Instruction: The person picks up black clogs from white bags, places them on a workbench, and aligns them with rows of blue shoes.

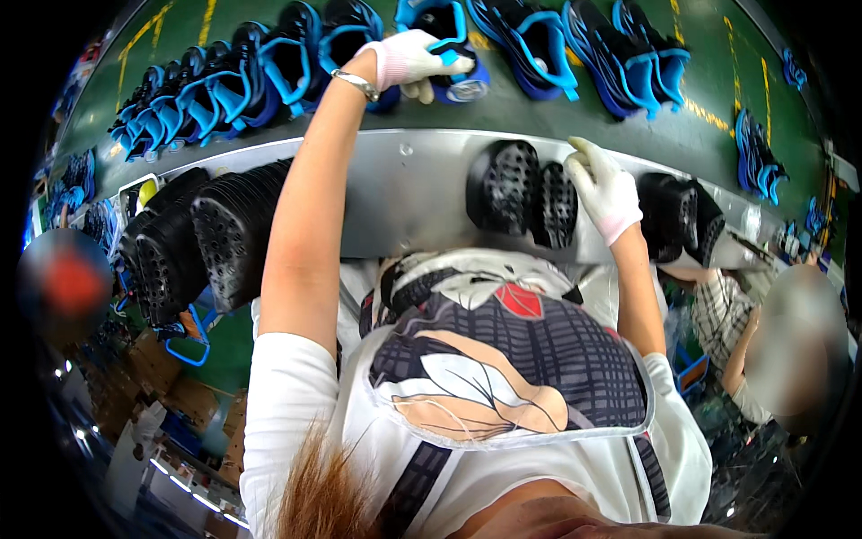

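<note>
My left hand [415,65], in a white glove, reaches out to the row of shoes and is closed on the heel end of a black shoe [433,20] with light blue lining and a dark blue sole. The fingers hide part of that shoe. My right hand [603,187], also gloved, has its fingers apart and holds nothing. It hovers just right of a narrow black studded piece [557,205], shaped like a shoe sole or insert. Beside that piece stands a wider black one [507,187] with the same knobbly surface.
More black-and-blue shoes [289,58] line the green surface [440,117] beyond the metal ledge [404,193]. Stacks of black sole-shaped pieces [238,220] stand at the left, with a smaller group [678,211] at the right. A co-worker in a checked garment [721,310] is at the right.
</note>
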The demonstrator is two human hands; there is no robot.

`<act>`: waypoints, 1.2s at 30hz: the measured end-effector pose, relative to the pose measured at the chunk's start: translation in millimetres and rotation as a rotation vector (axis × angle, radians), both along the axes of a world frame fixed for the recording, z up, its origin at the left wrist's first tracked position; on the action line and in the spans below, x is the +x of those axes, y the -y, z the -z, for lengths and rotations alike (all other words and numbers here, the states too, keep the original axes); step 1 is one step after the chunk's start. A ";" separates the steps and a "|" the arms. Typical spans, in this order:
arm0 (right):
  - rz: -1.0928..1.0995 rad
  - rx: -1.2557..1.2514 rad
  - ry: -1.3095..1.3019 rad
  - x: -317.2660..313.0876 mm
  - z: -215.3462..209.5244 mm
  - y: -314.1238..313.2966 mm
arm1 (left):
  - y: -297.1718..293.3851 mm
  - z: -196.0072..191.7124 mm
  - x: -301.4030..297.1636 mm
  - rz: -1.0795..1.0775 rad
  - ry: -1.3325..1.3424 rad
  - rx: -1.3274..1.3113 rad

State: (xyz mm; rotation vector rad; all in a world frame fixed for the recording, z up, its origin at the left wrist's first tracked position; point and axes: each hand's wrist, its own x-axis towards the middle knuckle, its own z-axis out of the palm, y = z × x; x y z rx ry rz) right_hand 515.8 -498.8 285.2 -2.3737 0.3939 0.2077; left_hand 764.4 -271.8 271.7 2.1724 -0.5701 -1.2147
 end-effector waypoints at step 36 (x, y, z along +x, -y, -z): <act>-0.350 0.113 0.110 -82.1 -24.0 10.6 | 4.8 4.2 -224.1 -0.573 0.651 -0.180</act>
